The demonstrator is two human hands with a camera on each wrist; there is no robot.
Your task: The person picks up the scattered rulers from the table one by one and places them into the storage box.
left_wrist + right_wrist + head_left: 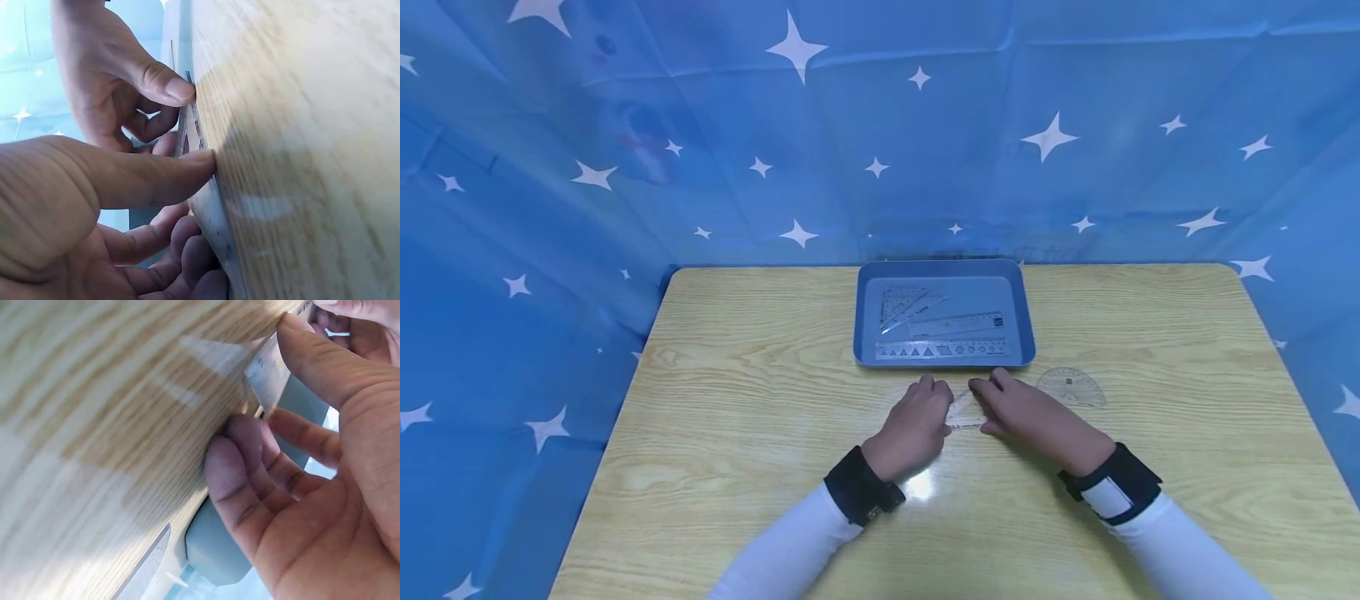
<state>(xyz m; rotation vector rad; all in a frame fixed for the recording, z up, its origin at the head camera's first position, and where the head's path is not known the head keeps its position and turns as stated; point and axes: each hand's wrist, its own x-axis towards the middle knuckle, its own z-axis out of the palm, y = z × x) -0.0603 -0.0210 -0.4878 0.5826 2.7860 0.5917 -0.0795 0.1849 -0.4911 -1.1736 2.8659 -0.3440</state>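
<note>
A clear triangular set square (966, 411) lies at the table's middle, just in front of the blue tray. My left hand (917, 425) pinches its left side, and in the left wrist view the thumb (187, 172) presses along the set square's edge. From the other side my right hand (1030, 417) grips the same set square between thumb and fingers. In the right wrist view a corner of the set square (269, 372) shows between thumb and index finger. Part of it is hidden by the hands. Right of the right hand lies a clear protractor (1071, 387).
The blue tray (1019, 333) stands at the table's back. Inside it lie clear set squares (910, 308), a ruler (957, 325) and a stencil ruler (940, 349) with cut-out shapes. A blue star-patterned cloth (955, 158) hangs behind the wood-grain table (737, 400).
</note>
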